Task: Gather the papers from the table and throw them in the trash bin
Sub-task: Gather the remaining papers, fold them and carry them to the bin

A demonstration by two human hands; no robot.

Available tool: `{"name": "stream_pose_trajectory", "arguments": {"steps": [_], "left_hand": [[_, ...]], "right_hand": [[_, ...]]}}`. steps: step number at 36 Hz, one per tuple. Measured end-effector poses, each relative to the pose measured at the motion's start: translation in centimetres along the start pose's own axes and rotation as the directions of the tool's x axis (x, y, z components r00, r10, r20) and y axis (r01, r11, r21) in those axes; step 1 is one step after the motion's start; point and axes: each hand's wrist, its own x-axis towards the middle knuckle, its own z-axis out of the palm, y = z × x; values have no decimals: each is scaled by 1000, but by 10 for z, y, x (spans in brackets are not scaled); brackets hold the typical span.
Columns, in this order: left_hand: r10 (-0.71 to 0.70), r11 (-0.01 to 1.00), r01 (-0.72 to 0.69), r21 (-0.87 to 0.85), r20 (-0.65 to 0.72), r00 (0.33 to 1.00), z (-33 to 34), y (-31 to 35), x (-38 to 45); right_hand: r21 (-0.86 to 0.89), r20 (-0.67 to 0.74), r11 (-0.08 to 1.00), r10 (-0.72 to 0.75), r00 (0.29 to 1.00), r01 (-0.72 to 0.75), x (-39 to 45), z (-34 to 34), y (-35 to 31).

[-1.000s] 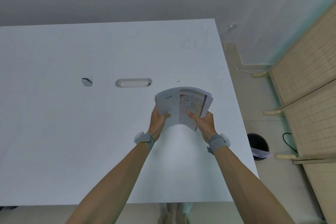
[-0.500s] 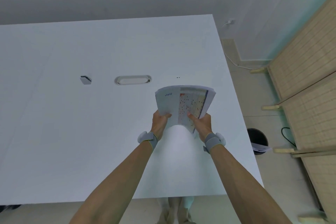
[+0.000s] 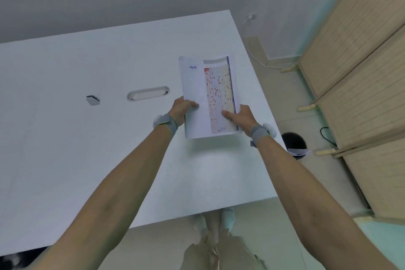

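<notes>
We grip the papers (image 3: pixel 208 96) above the table (image 3: pixel 65 138): left hand (image 3: pixel 183 108) clasps the left edge, right hand (image 3: pixel 242 117) the right, keeping the stack squared for carrying. The bin (image 3: pixel 293 141) stands on the floor, right.

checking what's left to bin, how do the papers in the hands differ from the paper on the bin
The held papers form a stack with a coloured chart on top; the paper at the trash bin rim looks mostly white. The stack is gripped by left hand and right hand above the table.
</notes>
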Motion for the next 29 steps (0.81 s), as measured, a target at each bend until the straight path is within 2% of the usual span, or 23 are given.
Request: {"name": "stream_pose_trajectory", "arguments": {"steps": [6,10,15,23,29], "left_hand": [[47,967,-87,239,169,985,33,-7,-16],[102,928,-179,326,240,965,75,-12,-26],[151,893,-247,375,266,952,133,-11,-35],[143,844,-303,443,358,923,261,-23,-64],[101,856,-274,439,378,920,350,-46,-85]], "right_hand": [[75,-147,996,59,987,-49,-11,-29,0],[89,-226,993,95,970,-76,-24,-69,11],[135,-280,987,127,952,-92,-40,-117,26],[166,-405,981,161,900,-101,-84,-227,70],[224,-460,969,200,865,-104,-111,-306,105]]}}
